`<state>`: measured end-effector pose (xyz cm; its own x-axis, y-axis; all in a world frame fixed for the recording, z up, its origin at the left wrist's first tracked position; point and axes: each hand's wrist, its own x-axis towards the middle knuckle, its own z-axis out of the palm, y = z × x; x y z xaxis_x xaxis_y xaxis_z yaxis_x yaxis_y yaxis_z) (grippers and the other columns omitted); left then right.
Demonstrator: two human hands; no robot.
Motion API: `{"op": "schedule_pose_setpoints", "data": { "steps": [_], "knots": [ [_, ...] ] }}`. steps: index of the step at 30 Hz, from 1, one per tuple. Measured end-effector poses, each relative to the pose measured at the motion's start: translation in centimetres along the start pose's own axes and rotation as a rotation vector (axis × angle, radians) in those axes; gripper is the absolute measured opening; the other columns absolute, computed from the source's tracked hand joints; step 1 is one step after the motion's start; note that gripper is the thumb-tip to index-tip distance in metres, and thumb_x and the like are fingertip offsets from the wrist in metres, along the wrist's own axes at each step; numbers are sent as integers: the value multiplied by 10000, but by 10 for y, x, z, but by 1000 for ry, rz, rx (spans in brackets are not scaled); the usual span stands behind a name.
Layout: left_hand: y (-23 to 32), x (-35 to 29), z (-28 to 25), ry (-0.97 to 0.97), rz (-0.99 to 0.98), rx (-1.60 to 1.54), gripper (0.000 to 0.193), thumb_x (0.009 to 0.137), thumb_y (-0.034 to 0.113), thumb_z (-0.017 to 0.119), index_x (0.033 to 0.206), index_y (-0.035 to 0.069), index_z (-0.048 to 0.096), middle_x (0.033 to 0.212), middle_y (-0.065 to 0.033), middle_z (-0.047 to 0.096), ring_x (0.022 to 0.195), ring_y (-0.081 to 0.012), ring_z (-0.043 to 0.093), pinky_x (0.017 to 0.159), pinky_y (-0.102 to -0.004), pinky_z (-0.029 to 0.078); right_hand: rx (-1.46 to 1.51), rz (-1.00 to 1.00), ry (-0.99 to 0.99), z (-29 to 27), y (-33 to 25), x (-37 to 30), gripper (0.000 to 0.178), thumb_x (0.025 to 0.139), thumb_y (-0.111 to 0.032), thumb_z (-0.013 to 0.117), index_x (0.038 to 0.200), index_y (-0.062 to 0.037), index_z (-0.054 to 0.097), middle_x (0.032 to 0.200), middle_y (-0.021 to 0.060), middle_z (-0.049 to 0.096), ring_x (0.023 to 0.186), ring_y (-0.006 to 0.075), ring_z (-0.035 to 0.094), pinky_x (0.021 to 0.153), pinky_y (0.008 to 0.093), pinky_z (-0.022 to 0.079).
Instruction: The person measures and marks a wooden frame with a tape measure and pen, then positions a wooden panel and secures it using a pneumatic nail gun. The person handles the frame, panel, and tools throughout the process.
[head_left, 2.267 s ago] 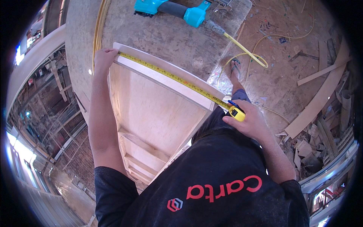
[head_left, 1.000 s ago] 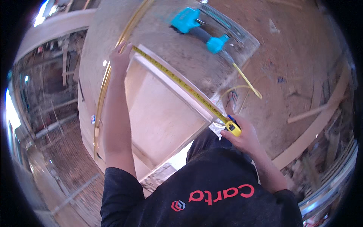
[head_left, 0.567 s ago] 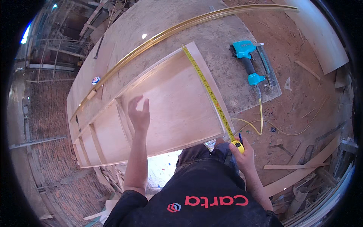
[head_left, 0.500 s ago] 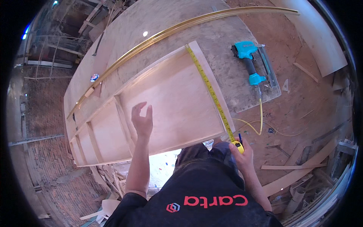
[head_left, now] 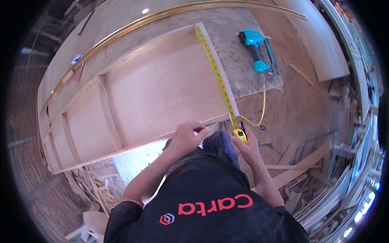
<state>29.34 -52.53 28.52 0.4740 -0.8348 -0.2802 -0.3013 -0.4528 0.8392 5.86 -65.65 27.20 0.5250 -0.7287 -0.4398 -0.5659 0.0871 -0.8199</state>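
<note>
A yellow tape measure (head_left: 240,135) is in my right hand (head_left: 249,146), its case against the near right corner of a shallow wooden frame. Its yellow blade (head_left: 218,75) runs out along the right end rail to the far corner. A slim dark blue pen-like stick (head_left: 242,126) stands up between the same hand's fingers. Near the frame's front edge, my left hand (head_left: 187,139) has loosely curled fingers, with a gap showing between thumb and fingers and nothing seen in them. The pale wooden frame (head_left: 107,113) has a flat panel and several crosspieces.
A teal nail gun (head_left: 255,48) with a yellow hose (head_left: 263,103) lies on the grey board (head_left: 235,77) beyond the frame. Long gold trim strips (head_left: 162,13) cross the far side. Wood scraps (head_left: 91,188) litter the floor at left, and boards (head_left: 304,164) at right.
My left hand has come from above the panel toward me and right, to the front edge, its fingers curling more. The right hand keeps hold of the tape measure. The whole view has shifted.
</note>
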Motion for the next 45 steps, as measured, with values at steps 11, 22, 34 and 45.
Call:
{"op": "schedule_pose_setpoints", "data": {
  "steps": [11, 22, 34, 45],
  "knots": [
    [44, -25, 106, 98, -346, -334, 418, 1041, 335, 608, 1080, -55, 752, 871, -133, 755, 789, -198, 701, 742, -358, 538, -78, -95, -519, -34, 1, 24, 754, 911, -314, 801, 1447, 9, 382, 1116, 174, 661, 1018, 250, 676, 904, 379, 532],
    [39, 3, 163, 408, -400, -800, 290, 979, 228, 721, 1075, -42, 769, 840, -31, 735, 717, -60, 620, 660, -235, 511, 238, -141, -636, -35, 24, 21, 655, 980, -135, 706, 1486, 17, 318, 1237, 111, 605, 1096, 163, 628, 939, 316, 525],
    [13, 29, 201, 609, -257, -518, 192, 937, 132, 707, 890, -52, 738, 732, -79, 700, 684, -107, 642, 632, -300, 527, 204, -170, -713, -42, 59, 33, 690, 956, -120, 705, 1529, 27, 350, 1299, 128, 577, 1195, 180, 568, 1040, 336, 458],
    [69, -13, 170, 599, -410, -742, 142, 975, 67, 656, 973, -73, 680, 791, -90, 682, 668, -156, 702, 621, -310, 577, -170, -665, -323, -100, -76, 211, 317, 988, -279, 715, 1108, 14, 724, 746, -7, 623, 702, 67, 544, 659, 279, 472]
  ]
}}
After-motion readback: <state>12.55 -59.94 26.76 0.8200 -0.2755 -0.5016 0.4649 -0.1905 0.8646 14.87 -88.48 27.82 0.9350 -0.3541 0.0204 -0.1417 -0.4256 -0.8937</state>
